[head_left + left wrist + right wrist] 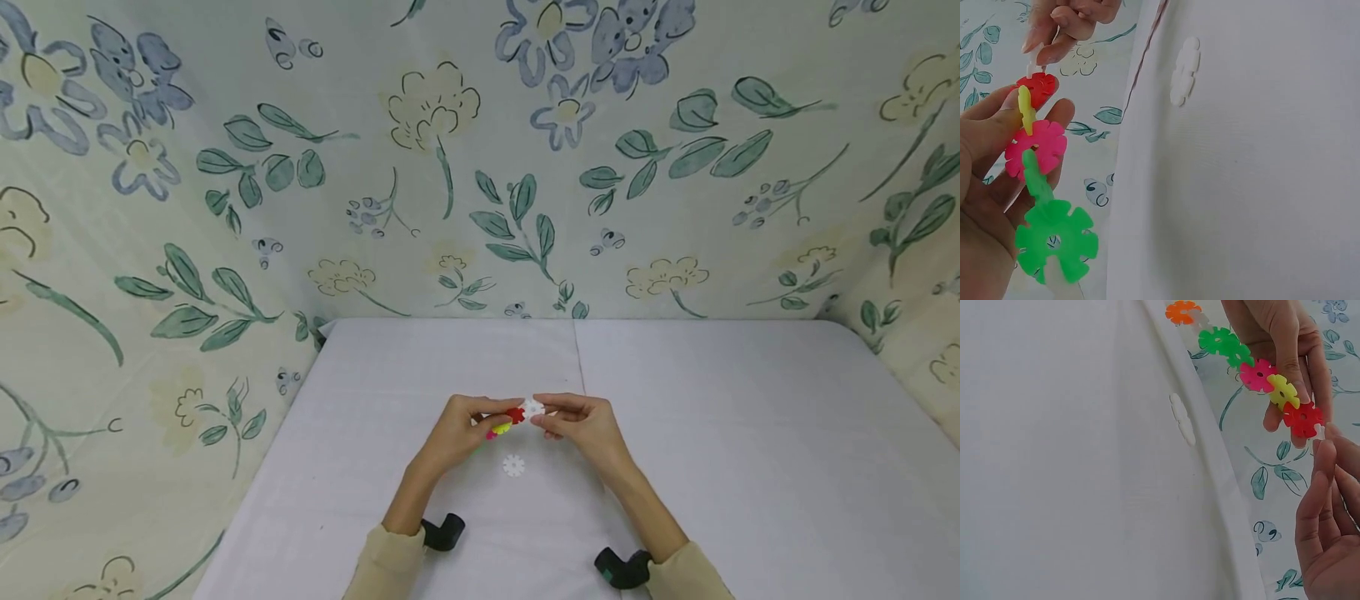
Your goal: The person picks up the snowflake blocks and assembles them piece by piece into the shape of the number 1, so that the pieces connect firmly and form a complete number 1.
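Observation:
Raised over the white table, my left hand (450, 433) pinches a chain of interlocking plastic snowflake discs near its red disc (1302, 419) and yellow disc (1284, 394). Beyond these in the right wrist view run a pink disc (1257, 376), two green discs (1216, 341), a white one and an orange disc (1182, 312). At the red end, a white snowflake disc (533, 408) meets the red one, and my right hand (592, 425) pinches it between thumb and fingers. Fingertips hide part of that joint; how deep the slots sit I cannot tell.
A single loose white snowflake disc (513, 465) lies on the white tablecloth (720, 450), just below the hands in the head view. Black wrist-worn devices (444, 532) show beside both sleeves. Floral fabric (450, 167) hangs behind and to the sides of the table.

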A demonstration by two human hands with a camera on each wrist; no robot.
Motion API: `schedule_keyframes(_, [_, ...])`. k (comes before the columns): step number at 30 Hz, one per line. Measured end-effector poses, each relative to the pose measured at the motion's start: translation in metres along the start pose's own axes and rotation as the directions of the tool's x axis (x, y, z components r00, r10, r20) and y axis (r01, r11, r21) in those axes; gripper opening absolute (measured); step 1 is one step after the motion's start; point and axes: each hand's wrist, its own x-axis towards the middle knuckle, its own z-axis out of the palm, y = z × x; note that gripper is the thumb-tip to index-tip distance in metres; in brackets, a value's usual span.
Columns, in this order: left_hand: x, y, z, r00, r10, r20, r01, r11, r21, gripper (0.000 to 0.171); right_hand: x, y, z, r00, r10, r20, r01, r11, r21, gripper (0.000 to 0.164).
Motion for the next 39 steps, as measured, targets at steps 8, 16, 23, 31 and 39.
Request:
schedule_keyframes(8, [0.0008,0.0015,0.0004,0.997,0.066,-0.051,-0.063,0.997,0.044,0.026,-0.002,-0.0029,-0.0002,0.999,-0.046,0.009,0.046,0.999,-0.01,0.037])
schedule_keyframes(16, [0.0016,-0.0001,0.0018,0.996,0.048,-0.076,-0.048,0.999,0.002,0.024,-0.0027,-0.0034,0.0016,0.995,-0.098,-0.014,0.098,0.994,-0.058,0.036])
schedule_keyframes(23, [0.0009,-0.001,0.0021,0.997,0.042,-0.069,-0.046,0.997,-0.056,0.021,-0.0026,-0.0025,0.002,0.991,-0.133,-0.01,0.131,0.984,-0.12,0.036])
schedule_keyframes(31, [0.0005,-0.0022,0.0008,0.998,0.029,-0.057,-0.036,0.992,-0.119,0.017,-0.0012,-0.0014,-0.0003,0.989,-0.147,0.023,0.149,0.981,-0.126,0.036])
schedule_keyframes(39, [-0.0009,-0.0037,0.001,0.999,0.009,-0.038,-0.014,0.991,-0.131,0.014,-0.0012,0.0007,-0.0003,0.989,-0.127,0.072,0.135,0.985,-0.112,0.041])
